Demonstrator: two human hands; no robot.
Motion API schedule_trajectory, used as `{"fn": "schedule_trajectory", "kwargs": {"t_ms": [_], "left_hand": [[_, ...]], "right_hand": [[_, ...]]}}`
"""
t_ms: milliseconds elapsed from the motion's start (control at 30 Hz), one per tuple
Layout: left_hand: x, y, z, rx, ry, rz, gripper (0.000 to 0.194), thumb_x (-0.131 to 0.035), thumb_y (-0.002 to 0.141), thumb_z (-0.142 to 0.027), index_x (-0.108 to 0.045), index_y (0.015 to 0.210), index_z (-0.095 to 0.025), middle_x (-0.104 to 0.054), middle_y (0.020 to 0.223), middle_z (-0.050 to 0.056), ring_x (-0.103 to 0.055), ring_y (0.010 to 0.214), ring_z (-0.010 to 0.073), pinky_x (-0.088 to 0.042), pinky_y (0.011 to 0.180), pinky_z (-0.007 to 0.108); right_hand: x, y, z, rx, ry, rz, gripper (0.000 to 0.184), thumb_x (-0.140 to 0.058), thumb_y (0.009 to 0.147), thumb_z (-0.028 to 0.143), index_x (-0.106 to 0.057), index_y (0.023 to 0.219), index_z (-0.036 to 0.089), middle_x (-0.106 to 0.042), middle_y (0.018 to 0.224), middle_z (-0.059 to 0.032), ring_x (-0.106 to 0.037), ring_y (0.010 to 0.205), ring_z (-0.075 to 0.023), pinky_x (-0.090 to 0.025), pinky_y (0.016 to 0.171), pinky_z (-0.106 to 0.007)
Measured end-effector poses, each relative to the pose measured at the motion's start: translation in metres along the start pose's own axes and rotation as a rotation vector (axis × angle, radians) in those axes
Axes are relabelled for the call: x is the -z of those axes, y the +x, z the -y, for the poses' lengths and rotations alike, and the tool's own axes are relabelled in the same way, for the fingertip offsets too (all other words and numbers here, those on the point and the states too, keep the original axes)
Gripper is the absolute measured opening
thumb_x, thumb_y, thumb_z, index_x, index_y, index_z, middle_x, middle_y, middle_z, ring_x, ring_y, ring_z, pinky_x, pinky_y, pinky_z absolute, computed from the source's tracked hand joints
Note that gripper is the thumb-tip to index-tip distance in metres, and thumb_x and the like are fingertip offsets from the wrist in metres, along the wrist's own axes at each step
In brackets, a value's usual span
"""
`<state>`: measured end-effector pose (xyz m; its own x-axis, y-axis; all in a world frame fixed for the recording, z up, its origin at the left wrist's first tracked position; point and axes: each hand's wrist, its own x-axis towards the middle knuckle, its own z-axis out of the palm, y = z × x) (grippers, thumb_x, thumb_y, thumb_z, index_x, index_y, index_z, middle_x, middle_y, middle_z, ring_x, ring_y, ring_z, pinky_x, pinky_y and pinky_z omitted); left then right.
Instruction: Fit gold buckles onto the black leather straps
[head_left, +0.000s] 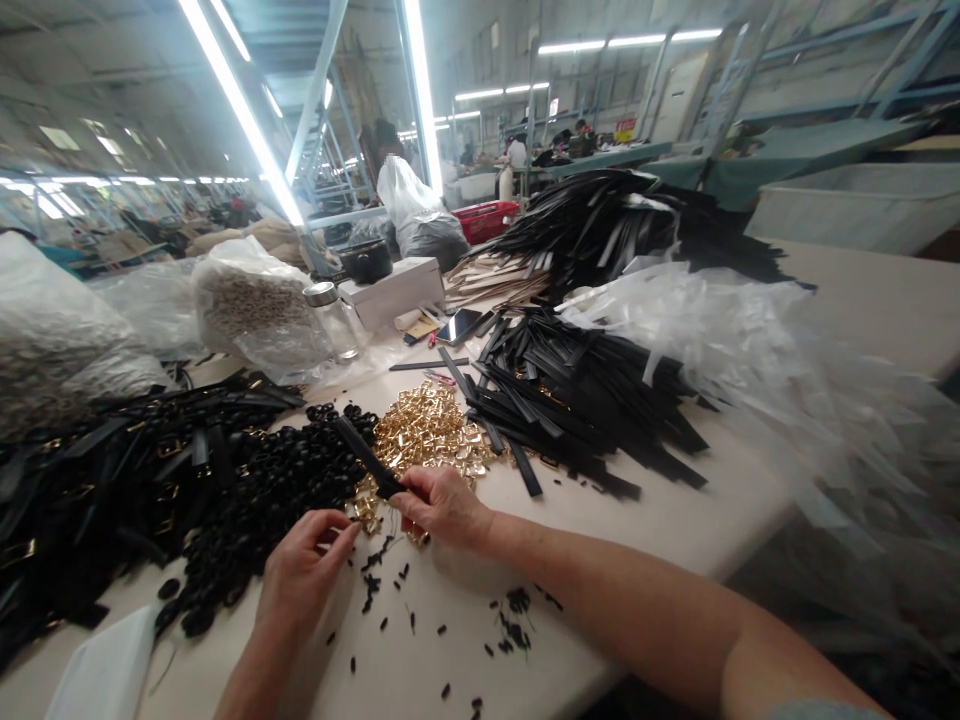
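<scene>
A short black strap (364, 452) is pinched between the thumb and fingers of my right hand (444, 508), its free end pointing up and left. Beneath and behind it spreads a heap of gold buckles (427, 425). My left hand (304, 565) is curled near the front of that heap, thumb and forefinger tips together; whatever they hold, if anything, is too small to make out. To its left is a pile of small black loops (266, 480). Tiny black scraps (514, 625) lie scattered on the table (405, 680) in front of my hands.
Loose black straps (577, 390) lie to the right, beside crumpled clear plastic (750, 350). Straps with buckles (82, 480) are piled at the left. Farther back stand a glass jar (334, 322), a white box (394, 293), a phone (459, 325) and a filled plastic bag (247, 290).
</scene>
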<state>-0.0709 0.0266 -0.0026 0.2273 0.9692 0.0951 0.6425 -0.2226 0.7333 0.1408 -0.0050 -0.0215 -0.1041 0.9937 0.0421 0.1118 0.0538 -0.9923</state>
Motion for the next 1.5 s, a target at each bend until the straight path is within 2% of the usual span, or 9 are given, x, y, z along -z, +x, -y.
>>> {"fn": "schedule_trajectory", "kwargs": {"t_ms": [133,267,467,667,767,867,1033,1300,1500], "left_hand": [[-0.009,-0.003,-0.007,0.227,-0.648,0.032,0.033,-0.085,0.059,-0.045,-0.067,0.067,-0.019,-0.068,0.078,0.002,-0.058,0.061,0.0129,-0.05,0.058,0.024],[-0.016,-0.004,-0.01,0.466,-1.015,-0.018,0.04,-0.092,0.048,-0.031,-0.073,0.08,-0.019,-0.069,0.08,0.0,-0.059,0.059,0.0083,-0.052,0.055,0.017],[-0.019,-0.006,-0.021,0.56,-1.139,-0.041,0.044,-0.093,0.041,-0.025,-0.076,0.08,-0.017,-0.072,0.082,0.002,-0.064,0.063,0.0086,-0.055,0.058,0.014],[-0.021,-0.004,-0.022,0.484,-1.09,-0.083,0.041,-0.094,0.039,-0.032,-0.074,0.072,-0.017,-0.073,0.083,0.002,-0.067,0.072,0.0123,-0.056,0.066,0.017],[-0.015,-0.001,-0.007,0.399,-0.931,-0.059,0.036,-0.09,0.049,-0.037,-0.075,0.077,-0.019,-0.074,0.087,0.002,-0.067,0.076,0.0143,-0.055,0.066,0.019],[-0.009,0.0,0.006,0.252,-0.572,0.034,0.03,-0.082,0.062,-0.041,-0.075,0.082,-0.02,-0.074,0.086,0.003,-0.065,0.073,0.0161,-0.054,0.065,0.023],[-0.002,0.001,0.011,0.008,-0.155,0.131,0.028,-0.066,0.076,-0.047,-0.073,0.086,-0.022,-0.073,0.086,0.003,-0.067,0.078,0.0212,-0.052,0.072,0.03],[0.045,0.012,0.032,0.04,0.513,-0.2,0.033,-0.048,0.083,-0.044,-0.07,0.096,-0.023,-0.071,0.1,0.008,-0.066,0.089,0.0275,-0.05,0.081,0.038],[0.051,0.018,0.053,-0.016,0.72,-0.332,0.051,-0.036,0.09,-0.04,-0.06,0.124,-0.01,-0.062,0.127,0.018,-0.055,0.119,0.0343,-0.04,0.104,0.048]], "right_hand": [[-0.003,-0.003,0.002,-0.018,0.007,0.034,0.022,-0.059,0.09,0.036,-0.062,0.087,0.014,-0.064,0.064,0.0023,-0.054,0.044,-0.0052,-0.042,0.044,-0.016],[-0.005,-0.007,0.009,-0.021,-0.052,0.044,0.022,-0.061,0.089,0.037,-0.065,0.087,0.015,-0.064,0.063,0.0027,-0.054,0.045,-0.0053,-0.042,0.046,-0.016],[-0.008,-0.01,0.015,-0.086,0.048,0.089,0.02,-0.062,0.088,0.035,-0.064,0.085,0.015,-0.062,0.062,0.0028,-0.057,0.047,-0.0066,-0.045,0.046,-0.016],[-0.008,-0.01,0.012,-0.086,0.082,0.102,0.029,-0.064,0.086,0.044,-0.064,0.087,0.015,-0.061,0.062,0.0025,-0.057,0.048,-0.0069,-0.045,0.046,-0.017],[-0.005,-0.007,0.008,-0.083,0.04,0.063,0.028,-0.063,0.088,0.043,-0.065,0.088,0.015,-0.062,0.063,0.0019,-0.056,0.047,-0.0066,-0.045,0.046,-0.017],[-0.001,-0.004,0.004,-0.068,-0.006,0.024,0.025,-0.061,0.09,0.039,-0.064,0.084,0.015,-0.063,0.063,0.0012,-0.056,0.047,-0.0066,-0.043,0.046,-0.017],[0.003,-0.001,-0.001,-0.001,-0.081,-0.014,0.024,-0.059,0.091,0.037,-0.062,0.082,0.015,-0.065,0.063,0.0011,-0.055,0.049,-0.0064,-0.041,0.05,-0.018],[0.004,-0.003,0.002,0.025,-0.186,-0.01,0.02,-0.059,0.09,0.034,-0.063,0.082,0.016,-0.065,0.066,0.0011,-0.053,0.053,-0.0074,-0.035,0.053,-0.02],[0.006,-0.004,0.008,0.058,-0.313,-0.04,0.017,-0.06,0.088,0.032,-0.064,0.081,0.017,-0.064,0.066,0.0016,-0.05,0.054,-0.0074,-0.032,0.055,-0.021]]}}
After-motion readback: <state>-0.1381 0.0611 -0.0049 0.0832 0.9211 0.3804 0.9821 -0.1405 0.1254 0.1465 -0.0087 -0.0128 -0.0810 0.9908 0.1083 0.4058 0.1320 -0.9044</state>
